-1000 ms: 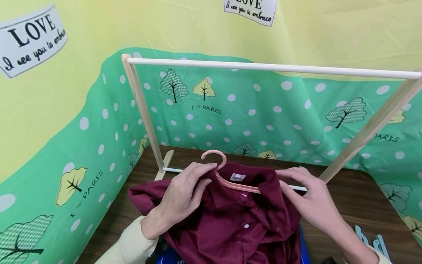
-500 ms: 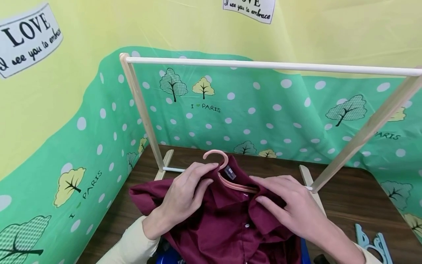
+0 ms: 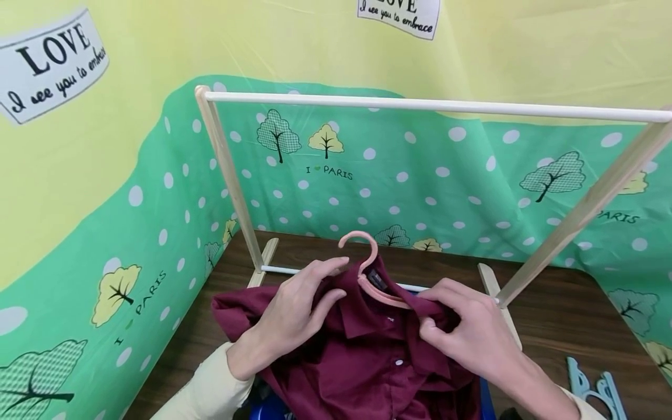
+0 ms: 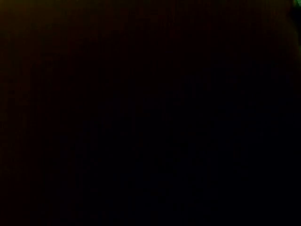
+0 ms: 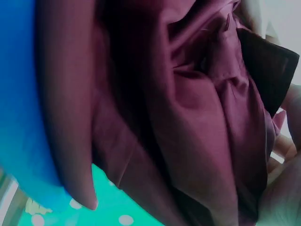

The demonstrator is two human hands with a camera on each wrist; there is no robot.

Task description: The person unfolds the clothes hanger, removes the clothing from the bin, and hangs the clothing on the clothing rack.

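A maroon button-up shirt (image 3: 367,350) is bunched in front of me, and a pink hanger (image 3: 385,298) sits inside its collar. The hanger's hook sticks up out of the neck opening; most of its arms are hidden by cloth. My right hand (image 3: 472,326) pinches the right side of the collar between thumb and fingers. On the other side, my left hand (image 3: 294,309) lies against the shirt's left shoulder, fingers extended and thumb apart beside the collar. Maroon folds of the shirt (image 5: 197,122) fill much of the right wrist view. Almost everything in the left wrist view is black.
Behind the shirt stands a wooden rack with a white top rail (image 3: 420,105) and a low white bar. A light-blue folding hanger (image 3: 598,385) lies on the dark wood table (image 3: 556,326) at right. Something blue (image 3: 268,406) shows beneath the shirt. A patterned cloth (image 3: 367,175) encloses the table.
My right hand moved left from the collar's far right edge and now pinches it closer to the neck. The hanger's hook shifted right, away from my left fingertips.
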